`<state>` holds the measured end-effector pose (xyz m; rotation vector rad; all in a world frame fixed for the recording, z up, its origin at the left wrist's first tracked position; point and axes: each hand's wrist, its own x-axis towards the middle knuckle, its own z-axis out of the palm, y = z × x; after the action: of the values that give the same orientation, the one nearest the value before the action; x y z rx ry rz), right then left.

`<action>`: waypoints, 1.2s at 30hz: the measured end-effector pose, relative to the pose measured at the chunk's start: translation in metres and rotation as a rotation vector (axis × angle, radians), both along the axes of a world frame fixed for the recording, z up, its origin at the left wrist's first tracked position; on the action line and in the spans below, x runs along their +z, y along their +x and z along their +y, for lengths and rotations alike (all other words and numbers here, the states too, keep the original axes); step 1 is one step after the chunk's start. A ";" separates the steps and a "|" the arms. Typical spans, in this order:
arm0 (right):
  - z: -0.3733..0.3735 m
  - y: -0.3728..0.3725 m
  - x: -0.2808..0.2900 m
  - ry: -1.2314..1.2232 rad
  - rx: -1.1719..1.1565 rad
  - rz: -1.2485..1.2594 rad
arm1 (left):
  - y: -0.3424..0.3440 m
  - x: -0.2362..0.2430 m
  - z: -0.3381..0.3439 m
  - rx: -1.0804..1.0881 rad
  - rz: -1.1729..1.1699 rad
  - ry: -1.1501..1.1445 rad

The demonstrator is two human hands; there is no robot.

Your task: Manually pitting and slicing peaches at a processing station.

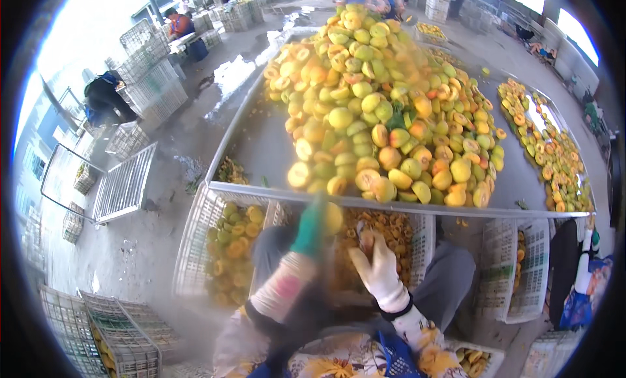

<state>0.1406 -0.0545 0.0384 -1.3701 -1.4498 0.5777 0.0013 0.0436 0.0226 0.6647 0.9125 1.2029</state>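
Observation:
A large heap of yellow-green peaches [372, 110], many cut in half, lies on the metal table [254, 140] in front of me. My left hand [310, 231], in a green glove, is smeared by motion at the table's near edge. A yellow peach [333, 218] shows right beside its fingers; whether they grip it is unclear. My right hand [381, 270], in a white glove, is closed around a small dark thing [367, 240] that I cannot make out. Below it, a crate between my knees holds brownish pits and scraps [394, 231].
At my left knee stands a white crate [190, 247] with peaches in it. Another white crate [529, 267] is on the right. A second metal tray [572, 143] carries halved peaches. Stacked crates [153, 91] and a metal cart [124, 182] stand at left; other people work around.

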 end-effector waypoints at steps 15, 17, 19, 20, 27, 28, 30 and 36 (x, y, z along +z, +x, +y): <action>-0.055 0.024 0.006 -0.178 -0.038 -0.121 | 0.001 -0.012 -0.084 -0.227 -0.198 0.043; -0.060 0.014 0.015 -0.043 0.032 -0.281 | 0.001 -0.002 -0.084 -0.262 -0.262 -0.040; -0.058 0.002 0.021 -0.018 0.051 -0.469 | -0.001 0.000 -0.084 -0.252 -0.363 -0.145; -0.054 -0.001 0.020 -0.044 0.051 -0.508 | 0.001 -0.005 -0.083 -0.215 -0.202 -0.031; -0.043 -0.005 0.011 -0.185 0.158 -0.576 | -0.002 -0.007 -0.079 -0.173 0.404 0.295; -0.040 -0.001 0.005 -0.176 0.205 -0.573 | -0.005 -0.005 -0.076 -0.230 0.460 0.278; -0.038 0.008 -0.008 -0.270 0.295 -0.439 | -0.009 0.003 -0.066 -0.381 0.601 0.213; -0.034 -0.002 0.002 -0.843 0.320 0.415 | -0.010 -0.026 -0.071 -0.207 0.288 0.354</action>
<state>0.1390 -0.0882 0.0405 -1.5006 -1.1106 1.7127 -0.0084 -0.0270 -0.0031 1.2125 0.8481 1.1076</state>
